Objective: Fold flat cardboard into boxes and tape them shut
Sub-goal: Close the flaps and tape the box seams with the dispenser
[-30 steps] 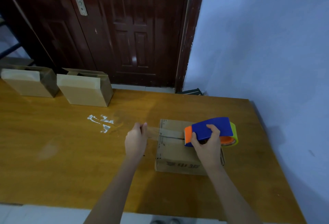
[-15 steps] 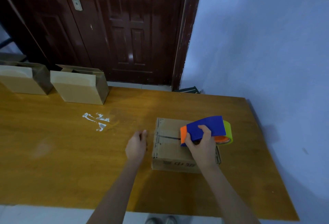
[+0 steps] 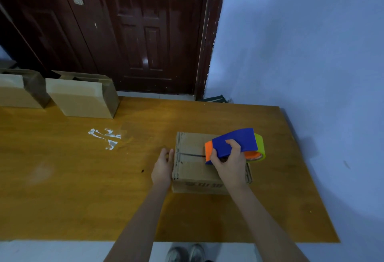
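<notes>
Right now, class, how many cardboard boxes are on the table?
3: one under the hands, two at the far left edge. More may sit outside the view.

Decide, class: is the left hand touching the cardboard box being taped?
Touching. The head view shows the left hand flat against the left side of the cardboard box, no gap between fingers and cardboard.

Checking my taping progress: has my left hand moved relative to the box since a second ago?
Yes. The left hand moved right, from holding tape away from the box to resting against its left side.
</notes>
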The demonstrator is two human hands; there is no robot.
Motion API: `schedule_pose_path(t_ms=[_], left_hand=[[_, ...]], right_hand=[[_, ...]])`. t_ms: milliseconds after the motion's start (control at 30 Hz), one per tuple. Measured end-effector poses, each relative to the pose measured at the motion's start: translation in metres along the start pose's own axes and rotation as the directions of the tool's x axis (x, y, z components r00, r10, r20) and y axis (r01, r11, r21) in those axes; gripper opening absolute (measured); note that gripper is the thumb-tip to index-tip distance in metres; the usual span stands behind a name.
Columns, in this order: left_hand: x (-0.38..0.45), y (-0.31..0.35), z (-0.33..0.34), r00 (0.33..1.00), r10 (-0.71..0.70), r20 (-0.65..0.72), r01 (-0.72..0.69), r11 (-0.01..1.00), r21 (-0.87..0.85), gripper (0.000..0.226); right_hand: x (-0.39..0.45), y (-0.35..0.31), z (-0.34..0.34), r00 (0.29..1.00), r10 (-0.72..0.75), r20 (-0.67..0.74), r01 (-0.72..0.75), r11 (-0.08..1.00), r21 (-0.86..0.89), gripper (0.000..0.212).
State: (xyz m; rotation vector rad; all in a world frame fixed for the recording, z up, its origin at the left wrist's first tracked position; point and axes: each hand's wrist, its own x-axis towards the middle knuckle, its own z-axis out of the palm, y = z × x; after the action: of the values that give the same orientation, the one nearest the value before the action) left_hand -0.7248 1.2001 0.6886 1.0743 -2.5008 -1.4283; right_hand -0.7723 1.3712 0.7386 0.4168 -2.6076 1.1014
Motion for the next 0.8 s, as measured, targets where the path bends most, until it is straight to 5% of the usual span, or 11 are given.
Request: schedule_pose_path(t_ms=[67,200,300,433,567,633,700,800], left_hand=[[-0.001,-0.003,-0.002,0.997,-0.04,0.063,0.038,0.999,0.029,0.049],[0.002,-0.012,0.0,0.941,-0.123,0.315,0.219,0.932,-0.29,0.056],[0.014,-0.019,0.005,0.884,-0.277,0.378,0.351,0.926,-0.142,0.034],[0.006,-0.032,0.002,0.925,-0.332,0.187,0.354,0.93,-0.099,0.023],[-0.017,0.0,-0.021,0.998,0.017,-0.063,-0.02,0.998,-0.059,0.046],[-0.027,0.02,-0.029,0.923,0.378,-0.076,-0.355,0.91,0.212,0.054],[-0.032,0.032,-0.028,0.816,0.572,0.086,-0.545,0.709,0.447,0.067],[-0.038,0.034,-0.016,0.777,0.534,0.334,-0.613,0.52,0.594,0.083]], right_hand=[[0.0,0.001,0.0,1.0,-0.002,0.0,0.002,1.0,-0.003,0.044],[0.0,0.0,-0.001,1.0,0.024,-0.002,-0.024,0.999,0.023,0.044],[0.002,-0.002,-0.001,1.0,0.013,-0.006,-0.013,0.999,0.034,0.045],[0.001,-0.002,-0.001,1.0,0.021,-0.006,-0.021,0.999,0.033,0.046],[0.0,-0.003,-0.004,1.0,0.01,-0.021,-0.009,0.999,0.041,0.046],[-0.001,-0.004,-0.004,1.0,-0.002,-0.022,0.003,0.999,0.039,0.046],[-0.002,-0.002,-0.004,1.0,-0.009,-0.025,0.01,0.999,0.031,0.046],[-0.001,-0.002,-0.003,1.0,0.005,-0.011,-0.005,0.999,0.035,0.049]])
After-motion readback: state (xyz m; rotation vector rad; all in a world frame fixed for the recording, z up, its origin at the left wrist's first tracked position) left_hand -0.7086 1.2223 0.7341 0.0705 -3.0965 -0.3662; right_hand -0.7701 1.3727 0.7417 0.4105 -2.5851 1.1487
